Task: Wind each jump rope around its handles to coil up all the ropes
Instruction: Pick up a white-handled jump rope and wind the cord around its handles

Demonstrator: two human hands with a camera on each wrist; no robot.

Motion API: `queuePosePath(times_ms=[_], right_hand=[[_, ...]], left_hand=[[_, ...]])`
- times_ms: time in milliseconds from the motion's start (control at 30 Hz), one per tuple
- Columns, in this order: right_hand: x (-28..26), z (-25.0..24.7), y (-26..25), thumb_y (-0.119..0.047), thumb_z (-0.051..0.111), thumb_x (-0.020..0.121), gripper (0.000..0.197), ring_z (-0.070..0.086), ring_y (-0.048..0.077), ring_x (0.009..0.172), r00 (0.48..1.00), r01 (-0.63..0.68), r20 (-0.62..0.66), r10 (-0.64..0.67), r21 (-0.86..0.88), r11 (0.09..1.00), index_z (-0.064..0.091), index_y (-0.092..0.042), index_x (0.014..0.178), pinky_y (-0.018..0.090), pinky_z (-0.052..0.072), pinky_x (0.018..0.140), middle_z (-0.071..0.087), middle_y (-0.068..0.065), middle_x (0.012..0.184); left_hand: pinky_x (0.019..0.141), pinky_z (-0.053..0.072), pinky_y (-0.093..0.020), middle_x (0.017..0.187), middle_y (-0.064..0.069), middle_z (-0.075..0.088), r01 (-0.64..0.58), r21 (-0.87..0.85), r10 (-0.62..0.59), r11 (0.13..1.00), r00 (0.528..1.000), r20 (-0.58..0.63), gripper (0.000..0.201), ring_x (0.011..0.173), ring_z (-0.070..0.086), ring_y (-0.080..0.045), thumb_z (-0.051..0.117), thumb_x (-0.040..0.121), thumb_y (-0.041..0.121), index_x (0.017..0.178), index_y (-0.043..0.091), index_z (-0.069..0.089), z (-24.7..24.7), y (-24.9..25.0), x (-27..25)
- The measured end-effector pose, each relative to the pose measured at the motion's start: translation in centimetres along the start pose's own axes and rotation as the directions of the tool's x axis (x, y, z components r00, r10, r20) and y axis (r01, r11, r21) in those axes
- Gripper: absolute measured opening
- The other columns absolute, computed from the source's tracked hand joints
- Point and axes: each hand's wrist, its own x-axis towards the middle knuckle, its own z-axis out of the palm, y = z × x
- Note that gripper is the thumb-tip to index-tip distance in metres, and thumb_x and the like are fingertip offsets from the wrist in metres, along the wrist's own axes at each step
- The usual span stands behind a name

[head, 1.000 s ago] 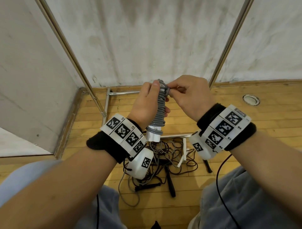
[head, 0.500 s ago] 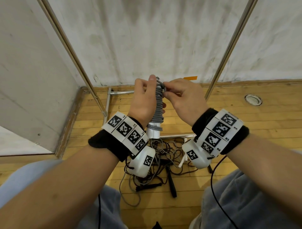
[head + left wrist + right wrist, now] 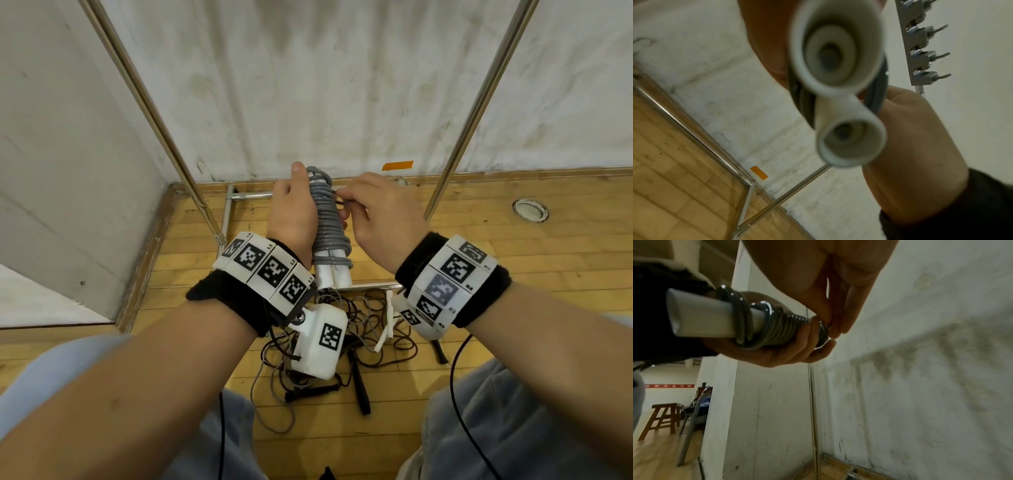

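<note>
Wooden plank floor (image 3: pixel 513 257); left hand (image 3: pixel 294 219) grips glossy grey coiled rope (image 3: pixel 329 219).

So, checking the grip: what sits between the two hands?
In the head view, the grey rope coiled round two white handles sits between left hand and right hand.

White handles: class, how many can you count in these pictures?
3. Two white handles sit side by side in the left hand, wrapped in grey rope. One white handle lies in the floor tangle. Others may be hidden.
</note>
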Motion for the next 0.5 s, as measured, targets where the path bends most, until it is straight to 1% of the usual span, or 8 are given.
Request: queuePosePath(times_ms=[33,67,133,167,233,300,400,500], right_hand=[[0.0,0.1,0.0,0.006,0.051,0.083,0.023,0.06,0.03,0.081,1.0,0.004,0.018,-0.004,-0.006,1.0,0.07,0.0,0.095,0.036,0.047,0.071,0.065,0.014,0.088],[0.0,0.1,0.0,0.007,0.05,0.083,0.024,0.06,0.03,0.082,0.999,0.006,0.033,-0.006,-0.011,1.0,0.07,0.0,0.095,0.038,0.047,0.072,0.065,0.014,0.088],[0.1,0.0,0.1,0.007,0.051,0.084,0.023,0.06,0.03,0.083,0.999,0.019,0.043,-0.019,-0.005,1.0,0.069,0.0,0.096,0.037,0.047,0.074,0.065,0.014,0.09],[0.3,-0.2,0.2,0.008,0.051,0.084,0.022,0.061,0.03,0.084,0.999,0.036,0.04,-0.036,0.0,0.999,0.069,0.001,0.096,0.037,0.049,0.075,0.065,0.015,0.091],[0.5,-0.5,0.2,0.009,0.052,0.084,0.021,0.062,0.03,0.082,0.997,0.074,0.035,-0.074,0.008,0.997,0.069,0.002,0.095,0.039,0.052,0.074,0.065,0.017,0.091],[0.6,-0.8,0.2,0.009,0.053,0.084,0.021,0.062,0.03,0.082,0.995,0.094,0.035,-0.094,0.009,0.996,0.069,0.003,0.095,0.038,0.053,0.074,0.065,0.017,0.092],[0.7,-1.0,0.2,0.007,0.054,0.084,0.019,0.063,0.029,0.085,0.994,0.097,0.044,-0.096,-0.005,0.995,0.069,0.003,0.094,0.031,0.05,0.078,0.066,0.016,0.092],[0.8,-1.2,0.2,0.005,0.057,0.083,0.018,0.063,0.026,0.087,0.996,0.073,0.042,-0.073,-0.004,0.997,0.07,0.002,0.095,0.02,0.044,0.08,0.068,0.014,0.092]], left_hand=[[0.042,0.05,-0.025,0.075,-0.008,0.061,-0.002,0.006,0.002,1.0,1.0,-0.003,0.044,0.043,0.061,-0.015,0.036,0.1,0.045,0.111,0.004,0.049,-0.1,0.0,0.1],[0.044,0.053,-0.029,0.075,-0.009,0.061,-0.002,-0.007,0.002,1.0,1.0,-0.001,0.043,0.045,0.062,-0.018,0.038,0.1,0.044,0.11,0.004,0.049,-0.1,0.0,0.2],[0.055,0.058,-0.043,0.077,-0.013,0.063,-0.016,-0.02,0.016,1.0,0.999,0.028,0.041,0.053,0.063,-0.028,0.041,0.099,0.045,0.108,0.006,0.047,-0.1,-0.1,0.0],[0.057,0.056,-0.045,0.076,-0.015,0.064,-0.031,-0.01,0.032,0.999,0.999,0.044,0.04,0.055,0.062,-0.03,0.042,0.098,0.046,0.107,0.007,0.045,-0.1,-0.2,0.0],[0.05,0.053,-0.039,0.072,-0.014,0.064,-0.075,0.018,0.074,0.997,0.995,0.069,0.034,0.052,0.062,-0.029,0.043,0.098,0.045,0.099,0.011,0.043,0.0,-0.5,-0.1],[0.045,0.05,-0.033,0.073,-0.012,0.064,-0.122,0.06,0.117,0.991,0.99,0.085,0.029,0.049,0.062,-0.026,0.044,0.098,0.044,0.091,0.015,0.041,0.0,-0.6,-0.2],[0.042,0.049,-0.03,0.08,-0.015,0.063,-0.182,0.108,0.171,0.977,0.98,0.105,0.027,0.047,0.062,-0.022,0.046,0.098,0.04,0.087,0.016,0.04,-0.1,-0.6,-0.3],[0.043,0.048,-0.03,0.076,-0.01,0.062,-0.238,0.127,0.223,0.963,0.967,0.124,0.025,0.044,0.059,-0.019,0.046,0.1,0.034,0.084,0.016,0.039,0.0,-0.6,-0.7]])
